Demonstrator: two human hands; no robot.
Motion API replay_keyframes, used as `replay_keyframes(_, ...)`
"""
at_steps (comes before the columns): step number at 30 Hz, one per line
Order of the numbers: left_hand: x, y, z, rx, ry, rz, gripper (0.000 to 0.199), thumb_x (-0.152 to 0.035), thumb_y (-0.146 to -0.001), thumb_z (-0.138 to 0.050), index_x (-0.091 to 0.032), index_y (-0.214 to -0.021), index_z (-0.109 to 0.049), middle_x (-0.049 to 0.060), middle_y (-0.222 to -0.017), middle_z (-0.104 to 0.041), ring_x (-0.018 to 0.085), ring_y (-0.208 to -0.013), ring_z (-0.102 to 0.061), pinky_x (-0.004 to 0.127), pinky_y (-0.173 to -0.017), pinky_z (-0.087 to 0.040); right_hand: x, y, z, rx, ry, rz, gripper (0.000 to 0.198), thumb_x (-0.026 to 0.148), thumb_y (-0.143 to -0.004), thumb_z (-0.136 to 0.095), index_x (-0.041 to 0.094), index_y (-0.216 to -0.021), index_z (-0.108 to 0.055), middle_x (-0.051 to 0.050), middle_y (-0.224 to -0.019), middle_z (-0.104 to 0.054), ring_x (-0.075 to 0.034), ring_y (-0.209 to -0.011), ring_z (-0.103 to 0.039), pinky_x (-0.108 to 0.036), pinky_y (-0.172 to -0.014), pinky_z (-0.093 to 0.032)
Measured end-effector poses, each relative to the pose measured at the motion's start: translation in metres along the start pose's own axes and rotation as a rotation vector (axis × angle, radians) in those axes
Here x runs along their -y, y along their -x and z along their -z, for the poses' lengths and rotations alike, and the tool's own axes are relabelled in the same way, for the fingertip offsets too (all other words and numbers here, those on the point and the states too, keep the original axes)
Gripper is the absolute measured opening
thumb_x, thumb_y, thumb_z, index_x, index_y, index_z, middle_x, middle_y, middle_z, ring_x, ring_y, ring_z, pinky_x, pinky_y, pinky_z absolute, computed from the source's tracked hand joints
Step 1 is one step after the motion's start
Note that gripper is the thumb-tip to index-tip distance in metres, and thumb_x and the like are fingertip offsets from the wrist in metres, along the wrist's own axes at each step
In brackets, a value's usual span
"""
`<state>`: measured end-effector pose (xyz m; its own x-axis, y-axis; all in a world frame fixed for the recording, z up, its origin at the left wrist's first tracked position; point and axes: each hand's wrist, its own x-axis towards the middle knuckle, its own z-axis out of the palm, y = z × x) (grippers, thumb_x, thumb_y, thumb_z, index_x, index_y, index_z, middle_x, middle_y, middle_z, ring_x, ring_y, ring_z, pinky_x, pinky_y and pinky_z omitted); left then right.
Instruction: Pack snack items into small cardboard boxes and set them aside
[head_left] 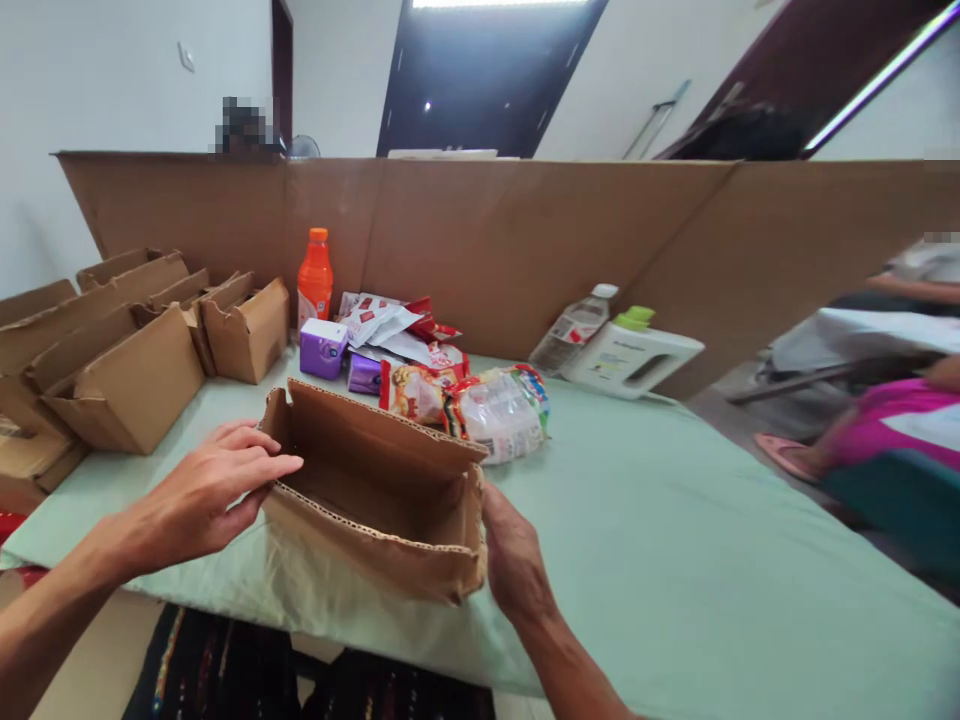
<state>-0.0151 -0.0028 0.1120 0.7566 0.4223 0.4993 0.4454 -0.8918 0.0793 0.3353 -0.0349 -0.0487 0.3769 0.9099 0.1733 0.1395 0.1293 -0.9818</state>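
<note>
An open, topless cardboard box (375, 555) stands at the near edge of the green-covered table, its long side towards me. Nothing shows inside the part of it that I can see. At its left end, my left hand (217, 485) grips the wall, the fingers over the rim and the thumb lower on the outside. My right hand (517, 555) presses round the right end; its fingertips are hidden behind the box. Just beyond the box lie a clear bread-like bag (499, 415) and a red-and-yellow snack packet (412, 392).
Several cardboard boxes (142, 380) crowd the left side. Behind are an orange bottle (315, 275), purple tissue packs (323, 348), silver-and-red packets (379, 320), a clear bottle (574, 330) and a white jug (630, 355). A cardboard screen (487, 230) borders the back; a person's pink-clothed leg (877, 425) is right.
</note>
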Motion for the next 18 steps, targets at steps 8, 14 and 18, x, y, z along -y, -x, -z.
replay_keyframes(8,-0.004,0.035,-0.016,-0.259,0.131,0.16,0.088,-0.017,-0.09,-0.074,-0.035,-0.163,-0.028,0.012,-0.164,-0.036,0.035,-0.152,-0.038,0.062,-0.124,-0.035,0.027,0.029,-0.02,0.016,-0.281,0.008,0.059,0.065,-0.093,-0.06,0.026,-0.136,-0.069,-0.009,-0.143,-0.067,-0.032,-0.136,-0.058,-0.048,-0.114,-0.047)
replay_keyframes(14,0.064,0.061,-0.079,0.03,0.592,0.462,0.132,-0.086,-0.071,-0.071,-0.032,-0.168,0.0,0.023,-0.175,-0.005,0.051,-0.157,-0.019,0.077,-0.119,-0.028,0.005,0.03,-0.023,0.002,-0.306,-0.038,0.063,0.064,-0.092,-0.061,0.026,-0.142,-0.064,-0.009,-0.145,-0.065,-0.031,-0.142,-0.053,-0.049,-0.12,-0.04)
replay_keyframes(18,0.077,0.035,-0.104,0.115,0.8,0.434,0.145,-0.097,-0.063,-0.065,-0.025,-0.168,0.004,0.021,-0.174,-0.014,0.049,-0.158,-0.018,0.066,-0.121,-0.033,0.007,0.025,-0.034,0.04,-0.347,-0.062,0.061,0.059,-0.092,-0.064,0.029,-0.144,-0.062,-0.009,-0.138,-0.07,-0.029,-0.137,-0.057,-0.047,-0.117,-0.044)
